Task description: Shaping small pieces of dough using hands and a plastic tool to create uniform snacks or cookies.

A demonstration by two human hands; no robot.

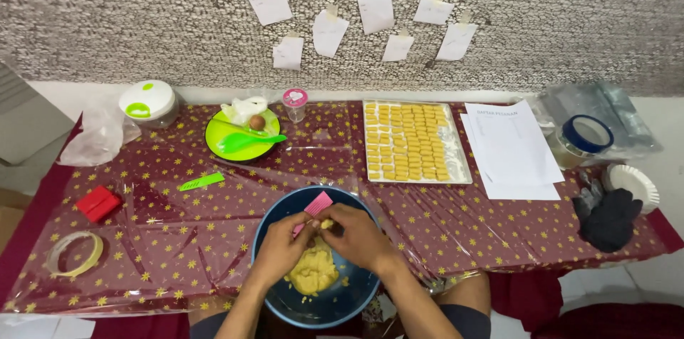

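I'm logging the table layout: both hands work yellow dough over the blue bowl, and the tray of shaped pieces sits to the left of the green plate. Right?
Not quite. In the head view the tray sits right of the green plate. Both hands, left and right, do work dough over the blue bowl.

One view only here, from the head camera, looking steeply down and forward across the table (178,239) toward the speckled wall (142,18) behind it. The near edge of the table sits right at the bottom of the picture, so the camera is close above that edge, roughly at its middle. The far edge runs straight across the upper half, and the left and right ends both fit in. The wide lens bows the near corners downward. The person's forearms rise from the bottom centre, right under the lens. No second view shares the scene.
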